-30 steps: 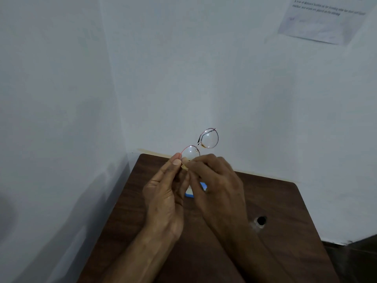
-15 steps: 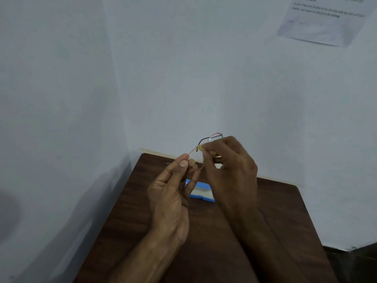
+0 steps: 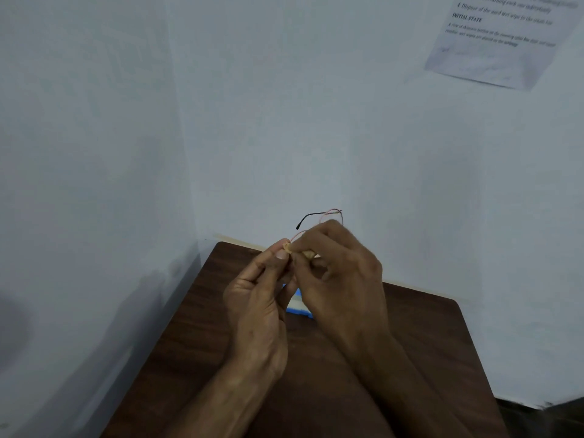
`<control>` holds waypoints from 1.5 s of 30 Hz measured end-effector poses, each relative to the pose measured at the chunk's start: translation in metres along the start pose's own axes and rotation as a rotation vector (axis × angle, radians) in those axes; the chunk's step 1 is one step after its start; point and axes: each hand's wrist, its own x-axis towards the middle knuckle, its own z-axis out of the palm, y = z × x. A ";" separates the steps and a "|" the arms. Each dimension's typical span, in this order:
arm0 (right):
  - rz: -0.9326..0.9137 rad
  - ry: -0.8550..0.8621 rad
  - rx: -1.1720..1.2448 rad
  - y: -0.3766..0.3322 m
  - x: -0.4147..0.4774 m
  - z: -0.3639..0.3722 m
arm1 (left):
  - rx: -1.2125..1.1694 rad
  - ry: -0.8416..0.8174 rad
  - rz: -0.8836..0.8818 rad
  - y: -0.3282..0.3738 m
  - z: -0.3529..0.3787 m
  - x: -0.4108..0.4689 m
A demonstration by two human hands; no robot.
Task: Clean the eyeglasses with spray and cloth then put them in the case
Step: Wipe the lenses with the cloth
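Note:
Thin wire-rimmed eyeglasses (image 3: 328, 214) with a black temple tip are held up above the far end of a dark wooden table (image 3: 196, 327). My left hand (image 3: 259, 298) pinches the frame at its left side. My right hand (image 3: 341, 276) presses a small yellowish cloth (image 3: 308, 255) against a lens, and its fingers hide most of the lenses. A blue and white object (image 3: 298, 306), possibly the case, lies on the table behind my hands and is mostly hidden. No spray bottle is in view.
The table stands in a corner between two pale walls. A printed paper sheet (image 3: 496, 42) is stuck on the right wall, high up. The table's right edge drops to a dark floor (image 3: 550, 415).
The glasses have turned from lenses facing me to nearly edge-on. My right hand with the cloth rose over the lenses, then came back close to my left hand.

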 end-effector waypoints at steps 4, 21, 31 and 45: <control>0.056 0.063 0.010 0.019 0.010 -0.004 | -0.031 0.010 0.004 -0.004 0.004 -0.001; -0.068 -0.038 0.039 0.024 0.001 -0.013 | -0.031 0.030 -0.022 -0.017 0.022 0.001; -0.059 -0.030 -0.021 0.049 0.000 -0.017 | -0.108 0.031 -0.019 -0.018 0.021 0.005; -0.129 0.127 -0.226 0.064 0.010 -0.025 | -0.040 0.043 0.000 -0.022 0.025 -0.006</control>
